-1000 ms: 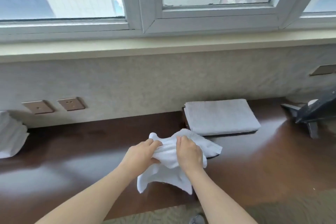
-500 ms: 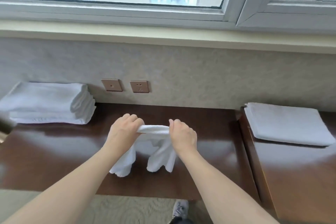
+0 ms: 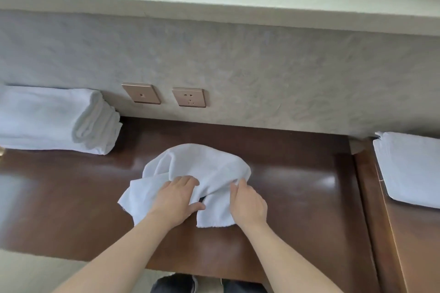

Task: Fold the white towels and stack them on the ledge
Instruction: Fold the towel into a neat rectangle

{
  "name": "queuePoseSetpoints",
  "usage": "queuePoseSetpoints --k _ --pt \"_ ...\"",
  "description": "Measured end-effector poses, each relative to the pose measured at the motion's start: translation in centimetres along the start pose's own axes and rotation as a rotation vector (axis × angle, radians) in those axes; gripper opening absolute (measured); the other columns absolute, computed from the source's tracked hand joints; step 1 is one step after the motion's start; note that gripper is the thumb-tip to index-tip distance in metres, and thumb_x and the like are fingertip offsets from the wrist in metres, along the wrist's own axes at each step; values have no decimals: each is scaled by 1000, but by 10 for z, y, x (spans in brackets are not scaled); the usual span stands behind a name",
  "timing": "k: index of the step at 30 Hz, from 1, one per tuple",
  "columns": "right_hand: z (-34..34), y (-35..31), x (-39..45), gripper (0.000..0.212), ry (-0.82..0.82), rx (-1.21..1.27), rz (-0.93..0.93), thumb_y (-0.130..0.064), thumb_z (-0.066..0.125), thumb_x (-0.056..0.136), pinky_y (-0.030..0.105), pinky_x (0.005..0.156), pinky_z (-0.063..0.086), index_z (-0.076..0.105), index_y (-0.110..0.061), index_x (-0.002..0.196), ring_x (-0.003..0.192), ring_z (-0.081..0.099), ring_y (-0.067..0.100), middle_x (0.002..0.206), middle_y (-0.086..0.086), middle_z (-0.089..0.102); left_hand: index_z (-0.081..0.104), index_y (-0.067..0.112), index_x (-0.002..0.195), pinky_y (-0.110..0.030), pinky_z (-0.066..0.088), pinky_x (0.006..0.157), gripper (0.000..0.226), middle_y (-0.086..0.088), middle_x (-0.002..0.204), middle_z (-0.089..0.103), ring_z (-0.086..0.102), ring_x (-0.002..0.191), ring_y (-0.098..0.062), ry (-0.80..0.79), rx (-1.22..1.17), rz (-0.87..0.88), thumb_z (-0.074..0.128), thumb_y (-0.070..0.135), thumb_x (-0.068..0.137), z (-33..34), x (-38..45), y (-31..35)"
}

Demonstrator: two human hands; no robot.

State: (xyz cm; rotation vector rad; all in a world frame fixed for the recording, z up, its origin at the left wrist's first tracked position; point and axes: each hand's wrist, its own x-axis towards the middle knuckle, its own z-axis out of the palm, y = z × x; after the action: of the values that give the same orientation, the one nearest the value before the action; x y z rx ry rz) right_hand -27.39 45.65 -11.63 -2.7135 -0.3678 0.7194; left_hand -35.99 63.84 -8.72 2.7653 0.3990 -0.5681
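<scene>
towel rumpled on ledge | 2 hands — left flat on it, right seemingly pinching its edge

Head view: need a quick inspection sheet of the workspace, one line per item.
Surface: dark glossy wooden ledge, reflections on it.
Job's things: rumpled white towel lying on the ledge in the middle; stack of folded towels at left against the wall; flat folded towel at right.
Clutter: nothing seen.
Grippers: left hand rests on the rumpled towel, fingers fairly straight; right hand pinches its near edge.
Cables: nothing seen; two wall sockets with nothing plugged in.
Surroundings: textured grey wall, pale sill above; shoes on the floor below.
</scene>
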Motion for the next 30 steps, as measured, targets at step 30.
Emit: queuePoseSetpoints --k 30 --pt "1 79 41 54 805 63 421 18 59 68 42 95 36 67 -10 113 101 54 35 105 12 57 15 32 159 -47 10 122 66 -8 168 6 5 154 -34 -63 264 919 27 62 102 72 120 -29"
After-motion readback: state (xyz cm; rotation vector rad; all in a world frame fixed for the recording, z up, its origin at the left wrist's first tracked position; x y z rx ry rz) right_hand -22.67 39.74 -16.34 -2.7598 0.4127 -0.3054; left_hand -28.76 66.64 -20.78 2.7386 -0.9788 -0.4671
